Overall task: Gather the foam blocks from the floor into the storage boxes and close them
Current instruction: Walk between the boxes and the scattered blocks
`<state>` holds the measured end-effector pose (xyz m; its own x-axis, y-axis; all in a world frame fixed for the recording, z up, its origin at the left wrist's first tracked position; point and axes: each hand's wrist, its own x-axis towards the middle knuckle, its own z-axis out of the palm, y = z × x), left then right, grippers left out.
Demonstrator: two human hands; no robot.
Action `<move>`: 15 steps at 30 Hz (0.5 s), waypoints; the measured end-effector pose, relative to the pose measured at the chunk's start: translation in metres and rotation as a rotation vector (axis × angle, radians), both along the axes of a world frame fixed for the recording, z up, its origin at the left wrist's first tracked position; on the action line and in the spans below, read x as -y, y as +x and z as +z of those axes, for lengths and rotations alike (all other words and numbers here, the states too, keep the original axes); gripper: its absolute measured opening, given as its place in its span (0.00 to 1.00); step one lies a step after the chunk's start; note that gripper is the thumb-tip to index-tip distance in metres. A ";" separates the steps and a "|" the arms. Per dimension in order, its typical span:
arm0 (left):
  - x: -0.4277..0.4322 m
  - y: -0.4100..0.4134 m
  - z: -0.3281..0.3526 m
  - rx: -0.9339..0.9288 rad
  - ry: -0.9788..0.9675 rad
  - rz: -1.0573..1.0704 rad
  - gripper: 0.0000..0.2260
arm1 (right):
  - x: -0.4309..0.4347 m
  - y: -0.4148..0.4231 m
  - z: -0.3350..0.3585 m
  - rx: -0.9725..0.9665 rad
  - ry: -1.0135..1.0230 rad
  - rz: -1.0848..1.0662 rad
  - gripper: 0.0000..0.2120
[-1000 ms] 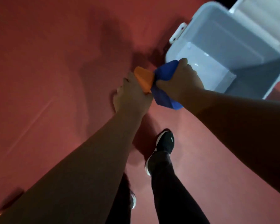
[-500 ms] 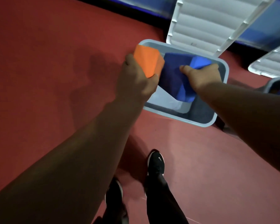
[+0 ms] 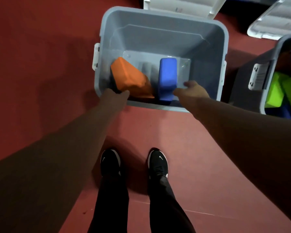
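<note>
An open grey storage box (image 3: 163,15) stands on the red floor in front of my feet. An orange foam block (image 3: 128,76) lies tilted against the box's left inside wall. My left hand (image 3: 115,97) reaches over the near rim and still grips the block's near end, with most of its fingers hidden. A blue foam block (image 3: 168,76) stands on end in the middle of the box. My right hand (image 3: 191,91) hovers just right of the blue block, fingers spread, holding nothing.
The box's white lid (image 3: 178,4) stands open behind it. A second grey box (image 3: 259,76) at the right holds lime-green foam blocks (image 3: 286,91) and has its own white lid (image 3: 274,22) behind it. My black shoes (image 3: 110,163) stand on the floor.
Both hands lowered from above the box into it. The blue block left my right hand and now stands inside. The orange block went down against the left wall.
</note>
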<state>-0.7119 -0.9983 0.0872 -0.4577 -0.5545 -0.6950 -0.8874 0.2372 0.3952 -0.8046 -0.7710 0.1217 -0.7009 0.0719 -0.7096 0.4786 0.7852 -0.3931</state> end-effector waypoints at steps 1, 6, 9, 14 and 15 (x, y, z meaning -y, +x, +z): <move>0.001 0.008 -0.004 -0.032 0.018 -0.027 0.19 | -0.001 0.005 -0.002 0.034 0.010 0.034 0.10; 0.008 0.027 -0.010 -0.012 -0.022 -0.142 0.12 | 0.012 0.025 -0.002 0.160 0.034 0.098 0.10; 0.008 0.032 -0.017 0.006 0.065 -0.126 0.14 | 0.026 0.030 -0.001 0.193 0.021 0.150 0.14; 0.014 0.050 -0.006 -0.037 0.136 -0.164 0.09 | 0.063 0.035 0.003 0.199 0.009 0.216 0.13; 0.016 0.055 -0.002 -0.034 0.155 -0.149 0.09 | 0.073 0.036 0.003 0.206 0.010 0.254 0.12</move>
<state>-0.6572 -1.0138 0.0855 -0.5512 -0.3666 -0.7495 -0.8327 0.2986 0.4663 -0.7685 -0.8437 0.1245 -0.5389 -0.0794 -0.8386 0.3356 0.8929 -0.3002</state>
